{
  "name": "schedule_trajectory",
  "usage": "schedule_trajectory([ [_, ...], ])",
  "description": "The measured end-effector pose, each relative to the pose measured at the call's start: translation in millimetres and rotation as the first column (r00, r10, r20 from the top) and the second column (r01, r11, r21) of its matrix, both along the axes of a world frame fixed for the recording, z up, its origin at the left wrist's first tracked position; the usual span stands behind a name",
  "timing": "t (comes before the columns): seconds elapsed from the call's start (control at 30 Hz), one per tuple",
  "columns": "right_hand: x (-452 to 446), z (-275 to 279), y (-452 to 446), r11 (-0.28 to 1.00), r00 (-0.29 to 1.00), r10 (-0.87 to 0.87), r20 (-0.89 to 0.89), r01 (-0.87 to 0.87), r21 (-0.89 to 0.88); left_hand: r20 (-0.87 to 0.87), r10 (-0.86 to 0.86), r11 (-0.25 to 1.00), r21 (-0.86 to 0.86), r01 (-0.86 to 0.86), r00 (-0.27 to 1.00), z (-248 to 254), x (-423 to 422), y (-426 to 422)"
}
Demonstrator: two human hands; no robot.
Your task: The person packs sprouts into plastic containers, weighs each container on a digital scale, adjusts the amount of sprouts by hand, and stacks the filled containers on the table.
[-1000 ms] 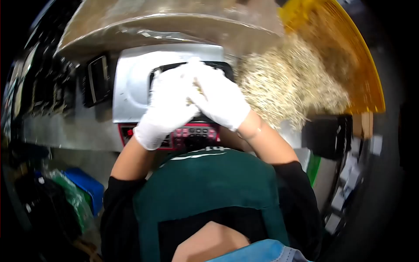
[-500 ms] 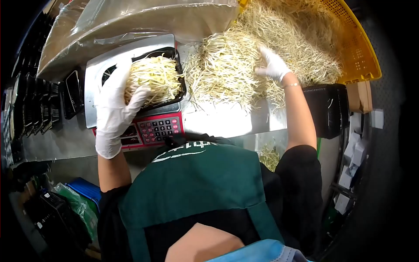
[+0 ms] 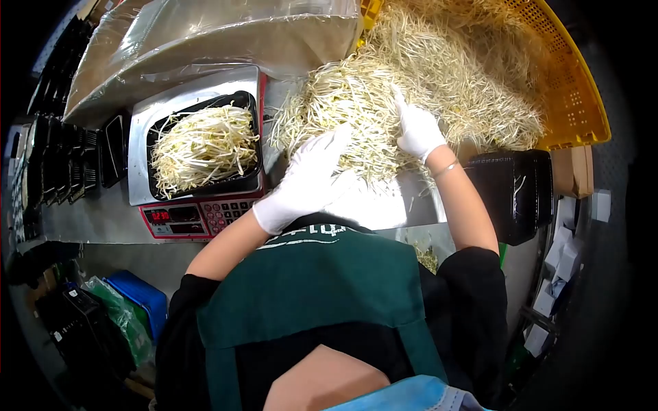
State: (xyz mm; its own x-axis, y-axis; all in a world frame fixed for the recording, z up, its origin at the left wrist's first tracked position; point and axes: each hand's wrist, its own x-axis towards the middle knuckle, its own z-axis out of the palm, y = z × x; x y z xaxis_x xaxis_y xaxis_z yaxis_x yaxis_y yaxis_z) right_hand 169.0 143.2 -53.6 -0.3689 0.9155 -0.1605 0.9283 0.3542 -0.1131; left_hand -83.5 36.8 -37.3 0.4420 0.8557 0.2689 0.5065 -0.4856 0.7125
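Observation:
A heap of bean sprouts (image 3: 356,103) lies on the metal table, in front of the larger mass of sprouts. My left hand (image 3: 305,179), in a white glove, is at the heap's near left edge with its fingers stretched out. At the heap's right side is my right hand (image 3: 418,130), also gloved, its fingers apart and touching the sprouts. Neither hand has a clump lifted in it. A black tray (image 3: 257,130) filled with bean sprouts rests on the scale (image 3: 140,179), untouched by either hand. Red digits glow on the scale's display (image 3: 160,216).
A yellow perforated crate (image 3: 582,103) with many sprouts lies tipped at the back right. Stacked black trays (image 3: 62,161) stand at the far left. Clear plastic sheeting (image 3: 226,41) hangs behind the scale. A black container (image 3: 510,192) is right of my right forearm.
My left hand has left the tray on the scale and moved right to the heap. The right hand has shifted slightly left and down. The scale's display now shows.

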Motion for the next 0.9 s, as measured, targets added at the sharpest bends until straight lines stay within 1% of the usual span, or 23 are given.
schedule_trajectory([
  [0.03, 5.4, -3.9, -3.7, 0.999, 0.998, 0.016, -0.068, -0.013, 0.037, 0.004, 0.003, 1.000, -0.005, -0.003, 1.000, -5.8, 7.1, 7.6],
  [0.1, 11.3, -3.8, -0.3, 0.968, 0.990, 0.117, -0.077, -0.096, 0.232, -0.196, 0.132, 0.968, 0.237, -0.084, 0.972, -14.6, 23.4, 28.5],
  [0.13, 9.8, -1.0, 7.1, 0.997, 1.000, 0.022, -0.020, -0.021, 0.075, -0.197, 0.135, 0.968, 0.236, -0.087, 0.971, -16.5, 32.3, 40.9],
  [0.17, 7.1, 0.0, 13.4, 0.997, 0.999, 0.025, -0.022, -0.023, 0.080, -0.224, 0.173, 0.946, 0.308, -0.099, 0.959, -18.5, 41.0, 55.1],
  [0.2, 3.9, 1.5, 18.7, 1.000, 1.000, 0.013, -0.003, -0.013, -0.020, -0.248, 0.212, 0.919, 0.378, -0.107, 0.945, -20.3, 47.1, 65.3],
  [0.23, 1.5, 3.1, 23.1, 0.993, 1.000, 0.003, 0.020, -0.001, -0.119, -0.247, 0.215, 0.917, 0.384, -0.109, 0.945, -22.3, 51.9, 72.4],
  [0.27, -5.7, 19.5, 19.5, 0.989, 0.996, 0.024, 0.082, -0.012, -0.151, -0.245, 0.243, 0.920, 0.365, -0.143, 0.939, -25.4, 57.1, 78.1],
  [0.3, -5.7, 27.4, 14.9, 0.989, 0.996, 0.024, 0.088, -0.010, -0.148, -0.241, 0.268, 0.923, 0.343, -0.176, 0.933, -26.0, 60.7, 82.1],
  [0.37, -7.2, 36.5, 4.8, 0.999, 0.999, 0.040, 0.034, -0.040, 0.008, -0.263, 0.275, 0.931, 0.313, -0.187, 0.925, -32.3, 62.6, 83.0],
  [0.4, -10.7, 39.4, 3.3, 1.000, 0.998, -0.001, 0.056, 0.002, -0.016, -0.281, 0.270, 0.937, 0.297, -0.184, 0.921, -35.9, 62.0, 82.7],
  [0.47, -7.6, 19.4, 5.7, 0.999, 0.998, -0.011, 0.059, 0.013, -0.034, -0.323, 0.243, 0.949, 0.276, -0.155, 0.915, -45.5, 58.8, 84.3],
  [0.53, -8.7, 1.9, 5.6, 0.995, 0.996, -0.044, 0.072, 0.050, -0.085, -0.332, 0.251, 0.943, 0.296, -0.152, 0.909, -46.4, 60.8, 81.0],
  [0.57, -13.5, 7.0, 7.8, 0.996, 0.996, -0.037, 0.076, 0.043, -0.081, -0.341, 0.259, 0.939, 0.309, -0.153, 0.904, -45.9, 62.3, 79.5],
  [0.63, -21.6, 16.7, 11.4, 0.984, 0.966, -0.074, 0.246, 0.111, -0.139, -0.332, 0.252, 0.947, 0.277, -0.162, 0.909, -46.7, 60.5, 77.6],
  [0.67, -21.6, 20.3, 12.4, 0.989, 0.955, -0.053, 0.291, 0.089, -0.115, -0.370, 0.239, 0.953, 0.265, -0.145, 0.898, -48.0, 59.4, 77.7],
  [0.7, -20.0, 21.9, 12.5, 0.990, 0.955, -0.055, 0.291, 0.091, -0.112, -0.405, 0.225, 0.958, 0.257, -0.126, 0.886, -48.2, 58.8, 79.4],
  [0.77, -8.9, 31.8, 10.1, 0.991, 0.942, -0.087, 0.325, 0.117, -0.073, -0.394, 0.224, 0.954, 0.274, -0.119, 0.891, -51.5, 57.2, 79.1],
  [0.8, -1.0, 35.8, 4.5, 0.978, 0.929, -0.194, 0.316, 0.210, -0.016, -0.366, 0.226, 0.952, 0.281, -0.124, 0.903, -54.9, 56.8, 79.3],
  [0.83, 11.6, 44.1, -2.5, 0.976, 0.924, -0.204, 0.324, 0.219, -0.007, -0.335, 0.230, 0.948, 0.288, -0.133, 0.914, -58.3, 56.6, 79.7],
  [0.9, 29.0, 75.5, -25.0, 0.986, 0.933, -0.155, 0.325, 0.127, 0.106, -0.324, 0.219, 0.947, 0.298, -0.120, 0.920, -51.7, 55.3, 73.7],
])
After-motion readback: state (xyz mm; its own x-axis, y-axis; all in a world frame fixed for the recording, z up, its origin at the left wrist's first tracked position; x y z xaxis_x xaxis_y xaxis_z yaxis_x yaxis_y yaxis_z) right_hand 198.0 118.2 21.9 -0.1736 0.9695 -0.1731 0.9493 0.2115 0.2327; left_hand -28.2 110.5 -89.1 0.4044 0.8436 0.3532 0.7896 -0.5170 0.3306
